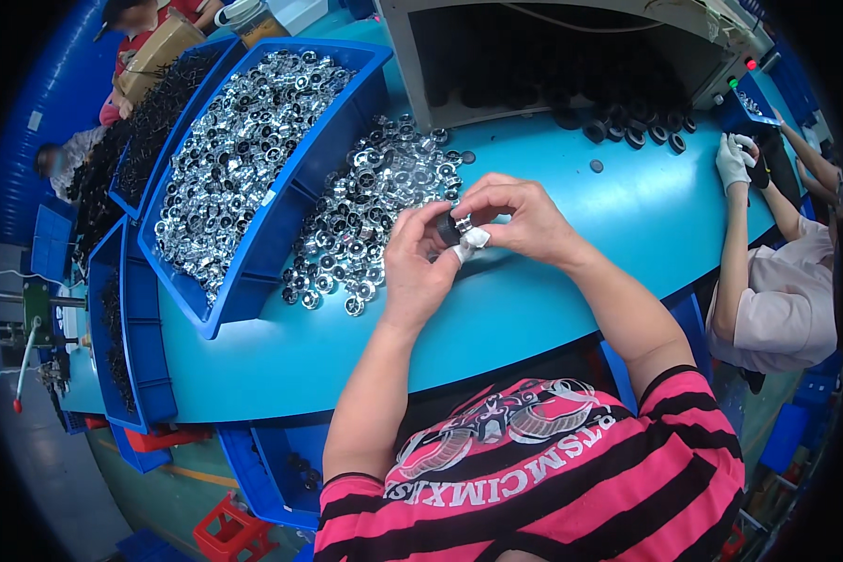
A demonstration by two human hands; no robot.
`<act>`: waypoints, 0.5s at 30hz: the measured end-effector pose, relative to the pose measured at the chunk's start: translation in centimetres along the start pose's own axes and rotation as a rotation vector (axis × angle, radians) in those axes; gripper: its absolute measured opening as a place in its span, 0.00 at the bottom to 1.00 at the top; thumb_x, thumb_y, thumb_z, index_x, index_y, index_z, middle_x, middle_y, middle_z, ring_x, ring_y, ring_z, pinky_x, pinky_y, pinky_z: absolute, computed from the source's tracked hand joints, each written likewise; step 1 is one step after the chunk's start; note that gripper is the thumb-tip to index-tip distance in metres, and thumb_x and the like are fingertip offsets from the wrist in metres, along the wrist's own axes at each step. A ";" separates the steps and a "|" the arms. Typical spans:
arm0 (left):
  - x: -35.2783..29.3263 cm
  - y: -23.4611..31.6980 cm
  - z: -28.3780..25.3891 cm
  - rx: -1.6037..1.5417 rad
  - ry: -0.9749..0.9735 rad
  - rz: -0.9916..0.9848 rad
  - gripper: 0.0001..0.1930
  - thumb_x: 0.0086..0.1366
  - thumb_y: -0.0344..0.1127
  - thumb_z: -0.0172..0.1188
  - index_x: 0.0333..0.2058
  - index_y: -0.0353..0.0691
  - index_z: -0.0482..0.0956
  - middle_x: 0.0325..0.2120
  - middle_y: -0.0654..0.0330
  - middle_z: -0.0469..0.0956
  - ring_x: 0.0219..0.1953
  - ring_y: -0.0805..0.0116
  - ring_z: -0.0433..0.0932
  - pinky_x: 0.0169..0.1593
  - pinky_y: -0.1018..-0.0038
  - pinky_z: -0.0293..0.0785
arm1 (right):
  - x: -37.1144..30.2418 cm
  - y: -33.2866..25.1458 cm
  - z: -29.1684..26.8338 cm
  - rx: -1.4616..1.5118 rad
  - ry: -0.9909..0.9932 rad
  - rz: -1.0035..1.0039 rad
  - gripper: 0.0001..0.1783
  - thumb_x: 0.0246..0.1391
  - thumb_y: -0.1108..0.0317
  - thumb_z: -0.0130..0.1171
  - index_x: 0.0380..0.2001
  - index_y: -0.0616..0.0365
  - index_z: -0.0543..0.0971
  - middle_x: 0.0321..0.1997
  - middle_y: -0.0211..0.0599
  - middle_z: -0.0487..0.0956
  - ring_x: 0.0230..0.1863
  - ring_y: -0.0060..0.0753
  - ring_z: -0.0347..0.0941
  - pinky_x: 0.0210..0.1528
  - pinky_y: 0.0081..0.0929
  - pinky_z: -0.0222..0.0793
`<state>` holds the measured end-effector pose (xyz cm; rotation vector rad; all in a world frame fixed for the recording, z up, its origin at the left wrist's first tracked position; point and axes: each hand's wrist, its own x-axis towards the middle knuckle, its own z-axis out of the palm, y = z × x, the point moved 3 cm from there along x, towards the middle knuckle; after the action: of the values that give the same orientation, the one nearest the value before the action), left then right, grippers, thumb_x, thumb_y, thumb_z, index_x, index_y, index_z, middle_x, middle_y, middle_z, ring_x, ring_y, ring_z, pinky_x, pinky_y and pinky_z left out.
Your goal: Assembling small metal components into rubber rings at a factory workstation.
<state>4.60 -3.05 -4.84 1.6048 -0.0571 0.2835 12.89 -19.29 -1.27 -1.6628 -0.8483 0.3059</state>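
Observation:
My left hand [420, 267] is closed round a small black ring that looks like a rubber toy tyre [447, 229]. Against it sits a shiny chrome wheel hub [464, 224], pinched in the fingers of my right hand [525, 221]. Both hands meet above the turquoise table [534, 309], and white wrapping covers the thumb tips. Just beyond and to the left of my hands, a loose heap of chrome wheel hubs [365, 211] spreads over the table. My fingers partly hide the two pieces.
A tilted blue bin [300, 173] full of chrome hubs stands at the left. Beyond, a pale open-fronted box [407, 66] holds black tyres, some [635, 138] spilling out. Two blue bins [159, 375] carry black parts. Co-workers sit right [777, 300] and far left [150, 47].

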 end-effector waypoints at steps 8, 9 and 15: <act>-0.2 -0.6 0.1 -0.208 -0.058 -0.129 0.29 0.61 0.18 0.67 0.61 0.34 0.73 0.57 0.58 0.72 0.54 0.69 0.78 0.54 0.72 0.81 | -0.2 0.6 -0.1 0.115 0.031 0.115 0.15 0.45 0.77 0.74 0.40 0.60 0.86 0.44 0.32 0.80 0.45 0.26 0.80 0.50 0.25 0.79; -0.2 -0.5 0.1 -0.182 -0.067 -0.102 0.30 0.61 0.18 0.67 0.62 0.34 0.73 0.56 0.58 0.72 0.54 0.69 0.78 0.55 0.72 0.80 | -0.2 0.7 -0.1 0.100 0.026 0.114 0.14 0.45 0.77 0.74 0.39 0.60 0.86 0.44 0.32 0.80 0.45 0.26 0.80 0.50 0.25 0.79; 0.0 0.8 0.0 -0.322 -0.117 -0.042 0.31 0.63 0.15 0.58 0.66 0.32 0.68 0.52 0.57 0.74 0.56 0.66 0.78 0.60 0.69 0.77 | -0.3 0.1 0.3 0.096 0.143 0.021 0.15 0.44 0.79 0.72 0.38 0.60 0.87 0.41 0.33 0.80 0.42 0.25 0.80 0.46 0.24 0.79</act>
<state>4.48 -3.12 -4.07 1.2994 -0.1514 0.1392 12.56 -19.27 -1.47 -1.5850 -0.6990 0.2360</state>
